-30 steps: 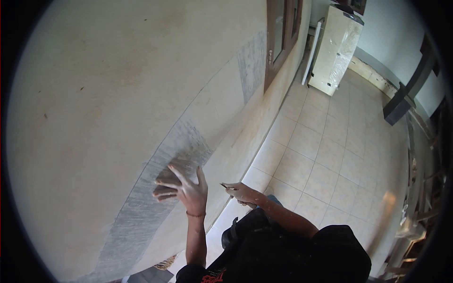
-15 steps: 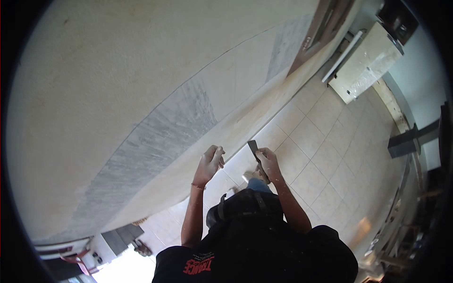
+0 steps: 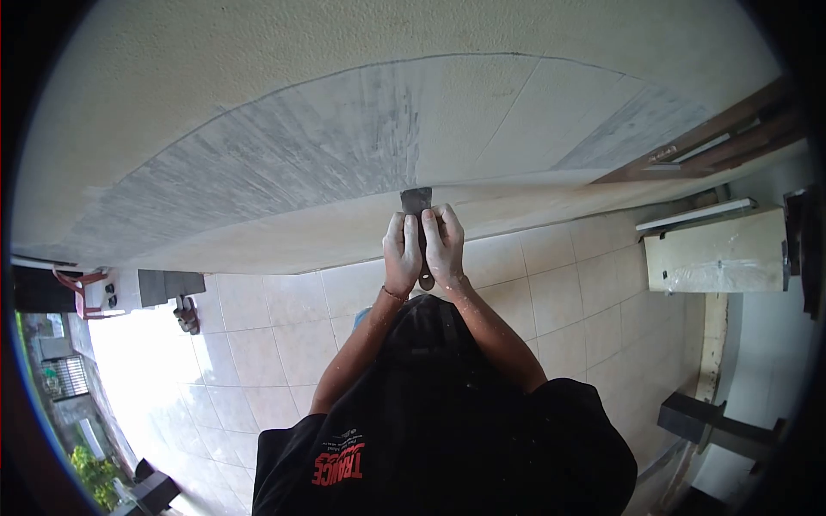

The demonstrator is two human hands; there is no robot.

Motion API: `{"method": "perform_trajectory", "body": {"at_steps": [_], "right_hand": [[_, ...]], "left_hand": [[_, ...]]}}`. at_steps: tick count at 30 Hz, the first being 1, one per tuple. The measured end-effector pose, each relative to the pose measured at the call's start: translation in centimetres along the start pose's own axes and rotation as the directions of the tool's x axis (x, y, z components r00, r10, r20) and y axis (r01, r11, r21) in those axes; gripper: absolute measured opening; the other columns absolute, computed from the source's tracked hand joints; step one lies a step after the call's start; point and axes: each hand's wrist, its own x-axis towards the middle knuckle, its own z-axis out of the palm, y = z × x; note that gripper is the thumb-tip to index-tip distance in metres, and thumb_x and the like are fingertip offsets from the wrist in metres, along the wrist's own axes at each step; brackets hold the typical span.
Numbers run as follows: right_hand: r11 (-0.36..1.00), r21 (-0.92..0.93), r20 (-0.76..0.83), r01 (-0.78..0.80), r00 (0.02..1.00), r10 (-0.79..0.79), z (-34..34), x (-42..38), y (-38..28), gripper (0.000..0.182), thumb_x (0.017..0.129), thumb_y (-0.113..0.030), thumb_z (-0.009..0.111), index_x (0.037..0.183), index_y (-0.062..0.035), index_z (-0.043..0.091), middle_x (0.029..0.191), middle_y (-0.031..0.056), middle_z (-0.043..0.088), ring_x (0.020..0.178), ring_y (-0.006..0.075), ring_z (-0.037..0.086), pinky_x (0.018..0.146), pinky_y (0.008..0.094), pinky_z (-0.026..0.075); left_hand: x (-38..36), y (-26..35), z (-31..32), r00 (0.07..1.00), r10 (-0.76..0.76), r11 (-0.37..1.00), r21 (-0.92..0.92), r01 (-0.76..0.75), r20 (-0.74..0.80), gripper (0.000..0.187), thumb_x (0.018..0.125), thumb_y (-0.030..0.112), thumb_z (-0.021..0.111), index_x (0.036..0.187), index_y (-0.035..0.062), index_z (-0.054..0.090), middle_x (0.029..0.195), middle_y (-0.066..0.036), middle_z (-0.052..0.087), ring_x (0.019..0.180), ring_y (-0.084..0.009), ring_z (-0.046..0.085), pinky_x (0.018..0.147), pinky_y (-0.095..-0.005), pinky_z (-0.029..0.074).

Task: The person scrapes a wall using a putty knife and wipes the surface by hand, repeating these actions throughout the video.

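A dark scraper [image 3: 416, 199] is held in both hands, its flat blade pointing at the wall and its handle end with a hole showing below the palms. My left hand [image 3: 403, 249] closes round the handle from the left, fingers dusted white. From the other side my right hand [image 3: 444, 248] grips the same handle, also whitened with dust. The blade's front edge overlaps the lower part of the wall [image 3: 482, 112], near where a grey scraped band [image 3: 327, 138] meets a smoother pale stretch.
Pale floor tiles [image 3: 284, 344] run along the wall's foot. To the right are a brown wooden frame [image 3: 688, 155] and a cream cabinet-like box [image 3: 714, 258]. A red chair [image 3: 79, 288] and a pair of sandals [image 3: 185, 315] are at the left, by a bright doorway.
My left hand has joined the right on the scraper, which has moved up to the wall. The view has turned to face the wall more squarely.
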Motion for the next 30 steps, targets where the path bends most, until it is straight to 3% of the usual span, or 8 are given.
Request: {"method": "perform_trajectory", "body": {"at_steps": [4,11,18,21,23,26,28,30], "right_hand": [[0.996,-0.005,0.073,0.093,0.993,-0.093,-0.5,1.4,0.5,0.022,0.099,-0.015,0.055,0.082,-0.0015,0.052,0.064,0.005,0.052,0.058,0.0102,0.044,0.053,0.0291,0.039],[0.993,0.022,0.151,0.115,0.982,-0.117,-0.9,2.3,0.9,0.024,0.098,-0.015,0.055,0.079,-0.0014,0.051,0.063,0.006,0.051,0.058,0.0114,0.045,0.053,0.03,0.039],[0.993,0.059,0.142,0.1,0.984,-0.108,-0.6,2.8,-1.5,0.026,0.097,-0.014,0.057,0.076,-0.0019,0.05,0.061,0.0012,0.047,0.058,0.0082,0.039,0.052,0.0285,0.036],[0.986,0.163,0.163,-0.042,0.986,0.015,-0.4,2.8,-1.6,0.026,0.097,-0.013,0.058,0.075,-0.0016,0.05,0.061,-0.0003,0.046,0.059,0.0063,0.038,0.051,0.0268,0.034],[0.992,0.123,0.144,0.026,0.989,-0.044,-0.3,2.5,-0.6,0.026,0.097,-0.012,0.058,0.074,-0.0016,0.05,0.061,-0.0003,0.046,0.059,0.0058,0.038,0.051,0.0261,0.034],[0.992,0.112,0.143,0.063,0.987,-0.078,-0.3,3.1,-1.7,0.026,0.097,-0.012,0.058,0.074,-0.001,0.051,0.061,-0.0002,0.045,0.06,0.0053,0.038,0.051,0.0253,0.033],[0.99,0.142,0.141,0.01,0.99,-0.03,0.0,3.7,-5.0,0.026,0.097,-0.012,0.058,0.074,-0.0007,0.051,0.062,-0.0001,0.045,0.06,0.0055,0.038,0.052,0.0255,0.034],[0.982,0.189,0.142,-0.006,0.99,-0.021,-0.1,3.2,-3.7,0.025,0.097,-0.011,0.058,0.075,-0.0013,0.052,0.063,-0.0025,0.045,0.061,0.0044,0.038,0.052,0.0246,0.034]], "left_hand": [[-0.3,-1.1,1.1,0.997,-0.039,0.999,-0.033,0.037,-0.062,0.024,0.104,0.016,0.045,0.084,0.0028,0.047,0.075,0.0,0.046,0.073,-0.0064,0.039,0.06,-0.0259,0.037],[-0.5,-0.7,2.3,0.975,0.022,0.999,0.052,-0.011,-0.223,0.024,0.102,0.014,0.047,0.081,0.0018,0.047,0.071,-0.001,0.047,0.069,-0.0071,0.04,0.058,-0.027,0.037],[0.2,2.2,2.5,0.967,0.041,0.998,0.057,-0.027,-0.252,0.025,0.101,0.015,0.048,0.08,0.0003,0.047,0.068,-0.003,0.046,0.067,-0.0078,0.039,0.055,-0.0291,0.037],[0.3,2.6,2.5,0.955,0.077,0.995,0.083,-0.056,-0.286,0.026,0.1,0.014,0.05,0.08,-0.0023,0.048,0.063,-0.008,0.048,0.063,-0.0089,0.04,0.053,-0.0314,0.037],[-0.1,1.4,2.6,0.948,0.087,0.992,0.109,-0.056,-0.305,0.026,0.1,0.014,0.049,0.08,-0.0022,0.048,0.063,-0.008,0.048,0.063,-0.0087,0.04,0.053,-0.0314,0.037],[0.1,2.0,2.3,0.965,0.064,0.996,0.074,-0.046,-0.253,0.026,0.103,0.015,0.046,0.08,0.0022,0.045,0.071,0.0,0.043,0.07,-0.0066,0.038,0.057,-0.0269,0.035],[1.1,4.3,2.2,0.966,0.083,0.996,0.06,-0.07,-0.245,0.027,0.103,0.015,0.045,0.079,0.0026,0.044,0.071,0.001,0.042,0.069,-0.0069,0.037,0.057,-0.0273,0.035],[1.1,5.6,2.1,0.972,0.071,0.997,0.057,-0.06,-0.224,0.028,0.103,0.016,0.045,0.079,0.0028,0.043,0.07,0.001,0.041,0.069,-0.0069,0.036,0.057,-0.0276,0.034]]}}
